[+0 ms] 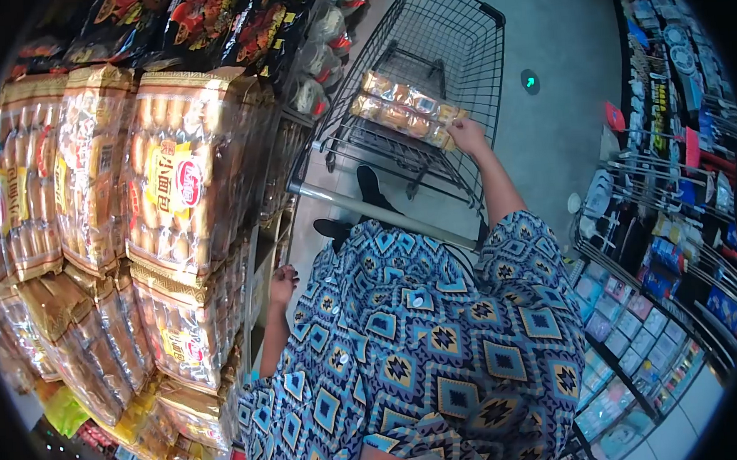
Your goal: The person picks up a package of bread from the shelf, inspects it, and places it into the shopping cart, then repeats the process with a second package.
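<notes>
My right hand [466, 135] grips the right end of a clear-wrapped package of bread rolls [404, 111], at the near end of a wire shopping cart [458, 38]. The golden rolls show in two rows through the wrap; whether it is one package or two side by side, I cannot tell. My left hand [283, 286] hangs low beside the bread shelf, its fingers loosely bent and apart, with nothing seen in them. Close to it stand large packs of small bread rolls [174, 173] in clear and gold wrapping.
The cart's handle bar [384, 212] crosses in front of my body. Black-wrapped packs [199, 26] lie beyond the bread at the left. On the right, a rack of hanging goods [673, 164] lines the aisle. A green arrow sign [530, 82] is set in the grey floor [558, 28].
</notes>
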A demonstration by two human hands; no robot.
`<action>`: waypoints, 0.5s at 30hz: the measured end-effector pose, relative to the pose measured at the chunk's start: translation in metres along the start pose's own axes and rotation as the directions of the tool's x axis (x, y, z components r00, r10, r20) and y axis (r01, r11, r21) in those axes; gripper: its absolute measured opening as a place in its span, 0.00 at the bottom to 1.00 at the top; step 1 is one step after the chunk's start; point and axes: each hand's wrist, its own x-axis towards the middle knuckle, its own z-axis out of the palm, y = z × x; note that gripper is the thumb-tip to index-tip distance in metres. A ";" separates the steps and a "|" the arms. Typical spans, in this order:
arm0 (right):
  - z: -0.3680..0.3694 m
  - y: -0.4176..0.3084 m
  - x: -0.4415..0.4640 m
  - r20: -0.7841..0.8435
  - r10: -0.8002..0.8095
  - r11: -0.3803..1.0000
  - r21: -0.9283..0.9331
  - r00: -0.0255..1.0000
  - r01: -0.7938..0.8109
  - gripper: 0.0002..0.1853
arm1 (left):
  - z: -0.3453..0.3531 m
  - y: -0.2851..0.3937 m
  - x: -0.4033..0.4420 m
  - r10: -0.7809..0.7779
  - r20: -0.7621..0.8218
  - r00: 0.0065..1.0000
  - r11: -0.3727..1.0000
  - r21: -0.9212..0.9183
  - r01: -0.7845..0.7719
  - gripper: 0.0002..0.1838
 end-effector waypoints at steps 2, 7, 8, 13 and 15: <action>0.006 0.001 0.030 -0.028 -0.051 0.995 -0.082 0.998 0.049 0.23 | 0.022 0.037 -0.014 -0.008 -0.029 1.000 0.999 -0.044 0.007 0.10; 0.041 -0.030 0.070 -0.147 -0.169 0.953 -0.278 0.975 0.123 0.21 | 0.034 0.076 -0.048 -0.013 -0.067 0.998 0.998 -0.065 0.009 0.09; 0.039 -0.036 0.087 -0.156 -0.227 0.912 -0.380 0.961 0.153 0.23 | 0.042 0.087 -0.052 -0.025 -0.076 0.997 0.999 -0.050 0.022 0.11; 0.059 -0.060 0.114 -0.101 -0.264 0.903 -0.376 0.959 0.209 0.29 | 0.033 0.065 -0.078 -0.120 -0.088 0.989 0.992 -0.054 0.116 0.19; 0.063 -0.059 0.130 -0.075 -0.291 0.883 -0.405 0.954 0.237 0.31 | 0.037 0.061 -0.084 -0.140 -0.106 0.984 0.989 -0.070 0.133 0.19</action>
